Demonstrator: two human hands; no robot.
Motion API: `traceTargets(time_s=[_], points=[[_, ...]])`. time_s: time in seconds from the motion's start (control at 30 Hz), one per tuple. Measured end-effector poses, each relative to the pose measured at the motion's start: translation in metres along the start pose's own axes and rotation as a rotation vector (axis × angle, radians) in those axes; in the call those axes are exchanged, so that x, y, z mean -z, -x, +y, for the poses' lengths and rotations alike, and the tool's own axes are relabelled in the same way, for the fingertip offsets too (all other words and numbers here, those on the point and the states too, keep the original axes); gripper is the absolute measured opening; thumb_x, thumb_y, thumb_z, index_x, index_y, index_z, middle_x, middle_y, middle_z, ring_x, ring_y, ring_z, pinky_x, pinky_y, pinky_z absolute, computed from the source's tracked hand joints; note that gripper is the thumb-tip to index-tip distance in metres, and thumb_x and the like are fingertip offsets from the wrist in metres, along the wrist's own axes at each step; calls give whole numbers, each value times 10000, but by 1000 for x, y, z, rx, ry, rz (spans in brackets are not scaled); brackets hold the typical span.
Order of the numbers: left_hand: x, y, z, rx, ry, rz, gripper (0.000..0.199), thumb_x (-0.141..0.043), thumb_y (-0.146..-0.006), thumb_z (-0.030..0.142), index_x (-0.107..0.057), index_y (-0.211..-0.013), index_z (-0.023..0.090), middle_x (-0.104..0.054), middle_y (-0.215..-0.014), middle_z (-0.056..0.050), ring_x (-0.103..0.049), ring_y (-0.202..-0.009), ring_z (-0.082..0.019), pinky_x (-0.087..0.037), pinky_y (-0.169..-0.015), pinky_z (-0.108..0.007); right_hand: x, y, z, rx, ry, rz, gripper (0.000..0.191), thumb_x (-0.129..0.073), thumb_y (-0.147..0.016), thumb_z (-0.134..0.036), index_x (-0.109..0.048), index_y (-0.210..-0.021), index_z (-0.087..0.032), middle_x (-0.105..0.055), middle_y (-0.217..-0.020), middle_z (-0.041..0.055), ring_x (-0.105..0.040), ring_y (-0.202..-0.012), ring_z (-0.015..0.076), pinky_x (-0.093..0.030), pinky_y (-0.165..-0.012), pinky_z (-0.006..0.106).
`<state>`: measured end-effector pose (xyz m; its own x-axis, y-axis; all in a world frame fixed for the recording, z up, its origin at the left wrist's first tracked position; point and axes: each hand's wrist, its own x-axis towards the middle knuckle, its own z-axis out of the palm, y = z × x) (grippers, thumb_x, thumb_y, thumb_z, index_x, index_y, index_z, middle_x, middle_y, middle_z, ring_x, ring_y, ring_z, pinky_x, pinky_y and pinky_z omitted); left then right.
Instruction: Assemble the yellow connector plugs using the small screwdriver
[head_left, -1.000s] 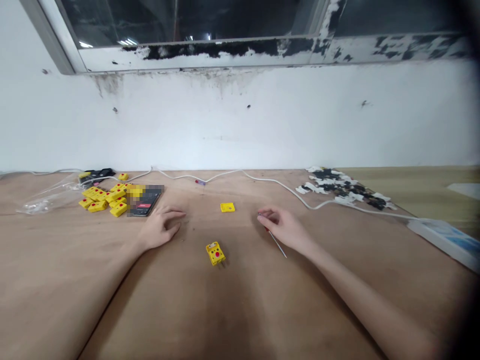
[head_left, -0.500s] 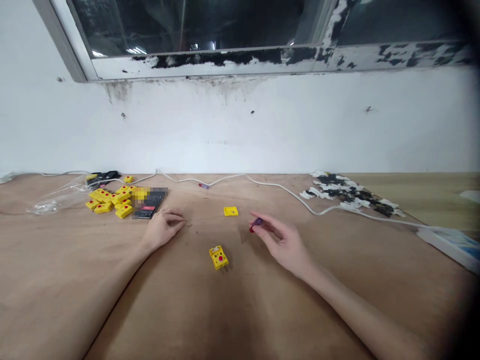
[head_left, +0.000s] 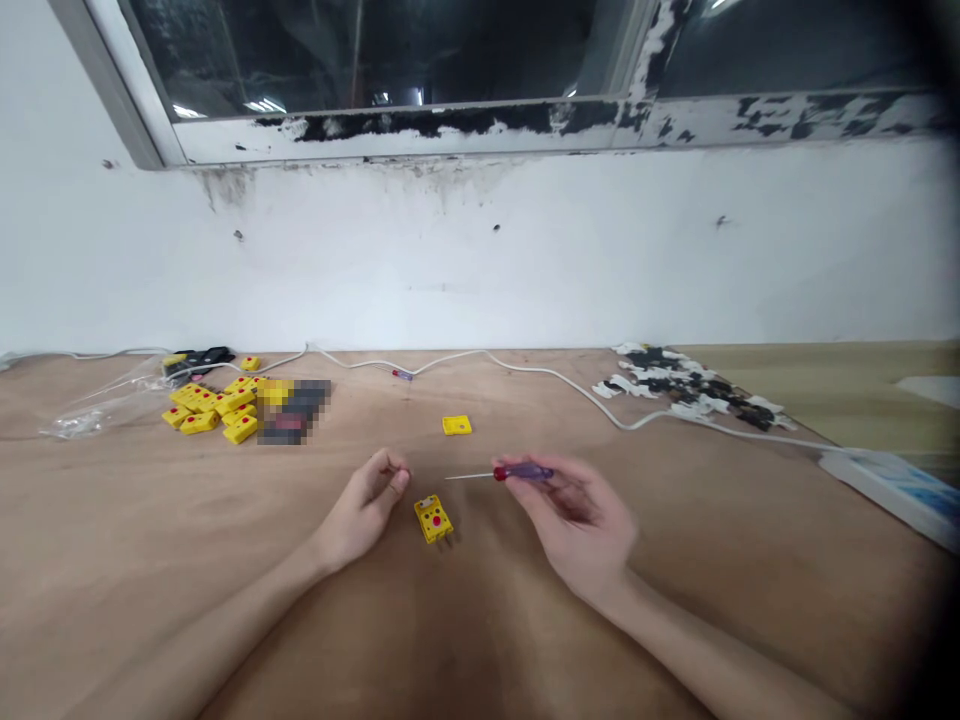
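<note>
Spreading across the view, a white-painted wall [head_left: 480,270] with a flaking window frame [head_left: 450,125] rises behind a plywood workbench [head_left: 112,520]. A white cable [head_left: 555,372] wanders along the bench's far side, and a drift of black-and-white scraps [head_left: 690,385] lies to the right of centre. At the left sit a clear plastic bag [head_left: 97,418], a heap of yellow thermocouple connectors [head_left: 214,408] and a pixelated dark object [head_left: 294,412] that cannot be made out. A lone yellow connector body [head_left: 457,425] lies mid-bench.

Nearer in, the left hand [head_left: 364,510] is empty, its fingers loosely curled and just beside a two-pronged yellow connector [head_left: 433,519], which lies loose on the bare wood with nothing holding it. The right hand [head_left: 574,520] pinches a precision screwdriver [head_left: 521,472] by its purple-and-red handle, the thin shaft pointing left and passing just beyond the connector.

Any pressure from that fine tip could make the unsecured connector skid or spin. A slip off its small face could then scratch the plastic or jab the left hand, which is close by. A light pinch could also let the screwdriver roll away.
</note>
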<state>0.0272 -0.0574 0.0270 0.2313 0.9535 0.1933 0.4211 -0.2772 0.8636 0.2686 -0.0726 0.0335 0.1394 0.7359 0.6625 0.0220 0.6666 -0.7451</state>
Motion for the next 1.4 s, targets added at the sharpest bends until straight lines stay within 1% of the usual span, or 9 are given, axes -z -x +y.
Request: traceTargets(time_s=[0.1, 0.2, 0.33, 0.57, 0.77, 1.03, 1.23, 1.3, 1.4], points=[[-15, 10, 14, -11, 131, -47, 368, -455, -954, 561, -525, -883, 208, -559, -847, -18, -519, -815, -160, -465, -751, -269, -5, 8, -11, 6, -22, -38, 279, -692, -866, -91, -670, -1092, -253, -774, -984, 49, -760, -871, 213, -664, -799, 364], [-20, 14, 21, 0, 217, -90, 379, -482, -943, 572, -517, -869, 202, -528, -833, -15, -490, -802, -154, -439, -736, -263, -7, 9, -18, 21, -32, -57, 291, -681, -863, -71, -675, -1093, -250, -775, -982, 49, -762, -864, 212, -671, -774, 350], [-20, 14, 24, 22, 253, -103, 380, -501, -945, 555, -517, -868, 184, -512, -842, -15, -468, -815, -149, -402, -755, -262, -7, 6, -20, 52, -30, -78, 324, -676, -843, -28, -681, -1093, -236, -775, -970, 44, -763, -844, 194, -668, -757, 312], [-22, 13, 22, 18, 291, -98, 343, -520, -955, 507, -525, -875, 173, -506, -845, -5, -456, -826, -140, -375, -774, -258, -6, 4, -19, 83, -28, -85, 421, -668, -821, 32, -687, -1126, -257, -769, -989, 22, -757, -865, 169, -651, -794, 275], [-22, 15, 24, 13, 304, -97, 307, -533, -960, 468, -536, -873, 174, -514, -846, -3, -462, -828, -137, -373, -781, -256, -5, 4, -20, 144, -54, -84, 513, -649, -802, 83, -674, -1171, -273, -753, -1019, 11, -753, -882, 174, -654, -794, 301], [-20, 16, 25, -4, 302, -98, 301, -536, -962, 456, -548, -869, 170, -536, -864, -16, -483, -843, -143, -386, -797, -268, -2, 5, -20, 208, 50, -102, 576, -654, -787, 93, -661, -1236, -268, -747, -1044, 28, -745, -883, 180, -652, -763, 307], [-19, 16, 25, -12, 301, -126, 313, -548, -954, 462, -568, -861, 165, -555, -866, -27, -496, -842, -147, -386, -800, -277, 2, 0, -21, 258, 107, -193, 600, -591, -824, 88, -611, -1320, -250, -736, -1051, 52, -733, -907, 189, -638, -773, 337], [-19, 16, 24, -17, 306, -149, 321, -548, -951, 471, -571, -862, 164, -558, -865, -30, -501, -835, -149, -388, -793, -281, 2, -1, -22, 275, 111, -223, 576, -570, -833, 85, -613, -1306, -239, -735, -1035, 56, -727, -911, 197, -629, -788, 361], [-21, 16, 23, -34, 296, -139, 329, -548, -949, 476, -571, -850, 163, -561, -863, -34, -506, -835, -151, -390, -795, -286, 1, -2, -24, 265, 76, -262, 536, -515, -854, 81, -615, -1275, -235, -722, -1034, 63, -711, -945, 205, -618, -806, 386]])
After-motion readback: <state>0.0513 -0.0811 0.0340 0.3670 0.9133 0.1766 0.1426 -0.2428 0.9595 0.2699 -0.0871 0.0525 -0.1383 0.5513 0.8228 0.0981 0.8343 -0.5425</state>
